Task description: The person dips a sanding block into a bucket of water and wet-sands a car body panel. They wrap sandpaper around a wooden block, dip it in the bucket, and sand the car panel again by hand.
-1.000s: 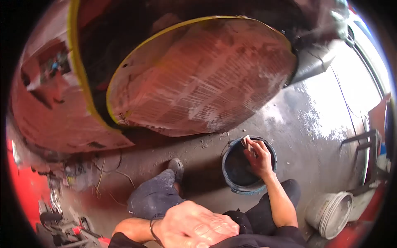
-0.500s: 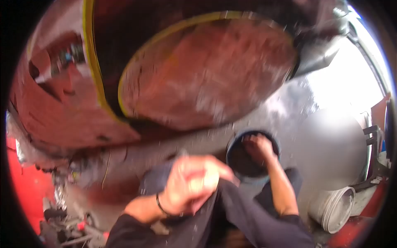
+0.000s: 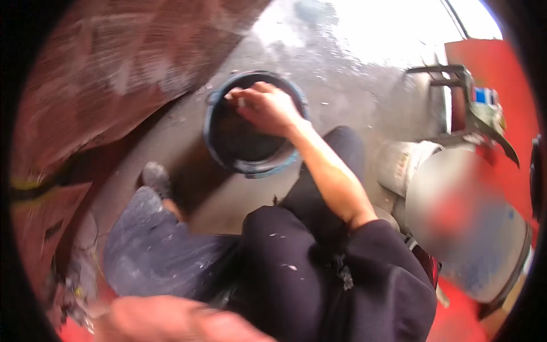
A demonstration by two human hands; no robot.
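Note:
A round dark bucket (image 3: 209,125) with a bluish rim stands on the floor in front of my knees. My right hand (image 3: 265,108) hangs over its opening with the fingers bent together; a small pale spot shows at the fingertips, too blurred to name. The bucket's inside is dark, and what it contains cannot be made out. At the bottom left edge, my left hand (image 3: 165,319) is smeared by motion and partly cut off, low beside my leg. Its fingers are not readable.
A reddish-brown sanded vehicle panel (image 3: 131,62) fills the upper left. Wet grey floor (image 3: 342,85) shines beyond the bucket. On the right are a white bucket (image 3: 399,165), a blurred round pale surface (image 3: 478,245) and a dark chair-like frame (image 3: 467,97).
The view has swung down and to the right, so the bucket appears larger and further left. My right hand is still at the bucket; my left hand has dropped to the lower edge.

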